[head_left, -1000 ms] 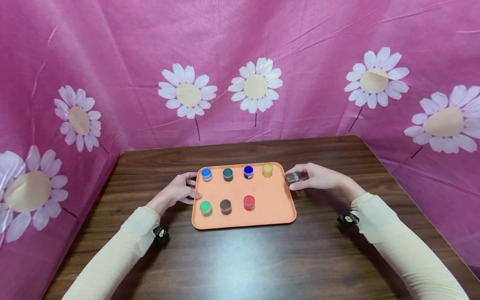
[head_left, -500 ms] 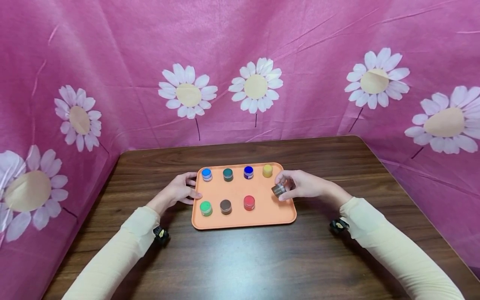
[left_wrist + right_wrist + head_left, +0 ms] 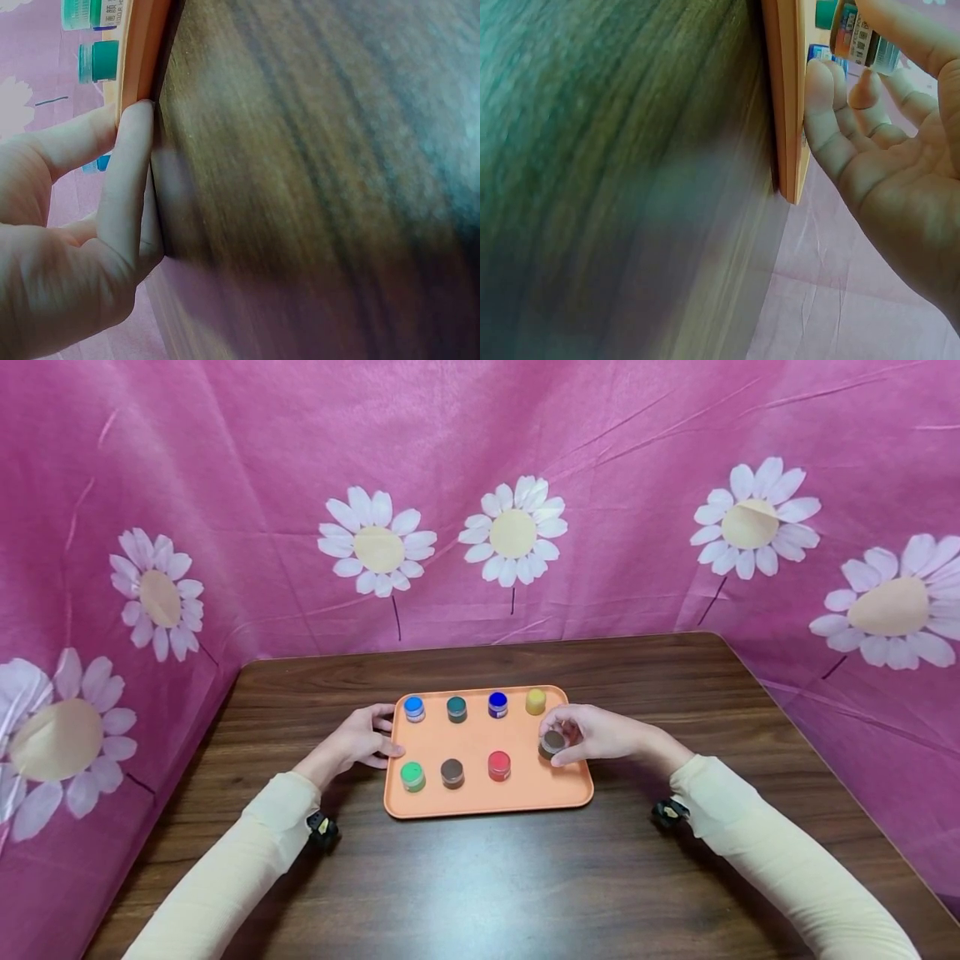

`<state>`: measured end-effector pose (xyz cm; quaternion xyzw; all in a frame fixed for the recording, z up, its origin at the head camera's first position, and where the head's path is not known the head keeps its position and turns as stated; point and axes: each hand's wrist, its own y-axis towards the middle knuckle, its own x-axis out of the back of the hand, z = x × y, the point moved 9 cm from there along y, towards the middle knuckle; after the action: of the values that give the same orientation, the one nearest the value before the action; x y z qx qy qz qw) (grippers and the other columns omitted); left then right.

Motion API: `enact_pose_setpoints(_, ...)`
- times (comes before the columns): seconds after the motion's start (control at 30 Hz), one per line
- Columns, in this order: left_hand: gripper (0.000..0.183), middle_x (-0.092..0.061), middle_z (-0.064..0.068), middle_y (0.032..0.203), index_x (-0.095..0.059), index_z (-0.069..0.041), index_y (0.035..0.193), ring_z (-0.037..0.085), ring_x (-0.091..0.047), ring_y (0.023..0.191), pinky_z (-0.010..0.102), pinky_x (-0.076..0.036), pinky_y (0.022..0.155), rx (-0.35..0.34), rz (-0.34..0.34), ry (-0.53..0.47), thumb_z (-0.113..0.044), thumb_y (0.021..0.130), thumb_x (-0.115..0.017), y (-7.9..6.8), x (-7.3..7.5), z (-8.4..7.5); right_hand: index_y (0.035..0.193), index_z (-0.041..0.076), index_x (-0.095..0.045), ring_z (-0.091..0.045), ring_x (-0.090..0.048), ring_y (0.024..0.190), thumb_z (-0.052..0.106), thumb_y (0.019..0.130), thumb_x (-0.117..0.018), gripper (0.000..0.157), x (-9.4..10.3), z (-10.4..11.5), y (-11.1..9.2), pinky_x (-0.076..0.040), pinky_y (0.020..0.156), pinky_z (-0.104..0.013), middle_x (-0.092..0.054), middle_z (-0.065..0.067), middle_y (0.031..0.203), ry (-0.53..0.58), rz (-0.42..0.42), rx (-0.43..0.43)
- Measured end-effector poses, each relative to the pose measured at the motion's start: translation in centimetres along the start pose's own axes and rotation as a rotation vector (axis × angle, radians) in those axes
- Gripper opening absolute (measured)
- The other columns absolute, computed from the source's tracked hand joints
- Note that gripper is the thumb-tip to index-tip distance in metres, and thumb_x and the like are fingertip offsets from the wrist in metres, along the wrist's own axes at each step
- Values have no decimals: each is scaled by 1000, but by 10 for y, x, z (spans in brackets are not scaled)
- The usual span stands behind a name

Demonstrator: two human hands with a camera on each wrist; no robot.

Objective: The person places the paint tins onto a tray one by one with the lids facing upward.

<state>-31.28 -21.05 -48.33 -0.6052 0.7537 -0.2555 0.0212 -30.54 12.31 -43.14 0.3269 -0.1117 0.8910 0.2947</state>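
Observation:
Between thumb and fingers, my right hand [image 3: 600, 732] pinches a small paint jar [image 3: 552, 742] with a dark brown lid, over the right part of an orange tray [image 3: 543, 789]. The right wrist view shows the printed label on this jar [image 3: 861, 43], with the fingers round it. My left hand [image 3: 358, 739] grips the tray's left edge, thumb over the rim. On the tray, a back row has light blue [image 3: 414, 708], dark green [image 3: 457, 708], dark blue [image 3: 497, 704] and yellow jars [image 3: 536, 702]. Nearer me stand green [image 3: 412, 776], brown [image 3: 452, 773] and red jars [image 3: 498, 766].
The tray lies on a dark wood-grain table [image 3: 480, 877]. A pink curtain [image 3: 600, 585] with printed white daisies surrounds the table's back and sides. Dark wrist-worn devices sit at the left [image 3: 322, 831] and right sleeve cuffs [image 3: 670, 813].
My right hand has carried the brown-lidded jar left, from beyond the tray's right edge to over the tray, and turned it lid-up. The left hand has stayed at the tray's edge.

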Motion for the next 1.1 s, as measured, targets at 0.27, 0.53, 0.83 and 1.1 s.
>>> enact_pose_setpoints(0.27, 86, -45, 25, 130, -33, -2, 155, 27, -65, 92, 42, -63, 73, -4, 0, 3, 11, 82, -77, 0, -1, -1, 114, 7, -65, -22, -56, 84, 16, 83, -85, 38, -6, 0, 4, -50, 71, -31, -61, -2, 93, 14, 29, 20)
enact_pose_setpoints(0.53, 86, -46, 25, 130, -34, -2, 155, 27, -65, 92, 41, -63, 72, -2, -6, 5, 11, 82, -77, 0, -1, -1, 113, 6, -66, -15, -57, 84, 14, 83, -86, 37, -11, -8, 1, -50, 72, -25, -64, -3, 94, 63, 54, -21)
enact_pose_setpoints(0.83, 87, -46, 25, 131, -33, -3, 155, 27, -65, 92, 41, -64, 72, -2, -4, 18, 9, 82, -78, 1, 0, 0, 113, 9, -67, -16, -54, 82, 16, 84, -85, 35, -13, -9, 0, -46, 69, -22, -62, 0, 90, 45, 54, -21)
enact_pose_setpoints(1.1, 87, -46, 25, 131, -33, -2, 155, 27, -65, 91, 41, -64, 71, -4, -5, 20, 9, 81, -78, 0, 0, 0, 112, 9, -69, -15, -52, 80, 17, 85, -84, 33, -13, -12, 0, -44, 67, -21, -60, -1, 86, 37, 58, -1)
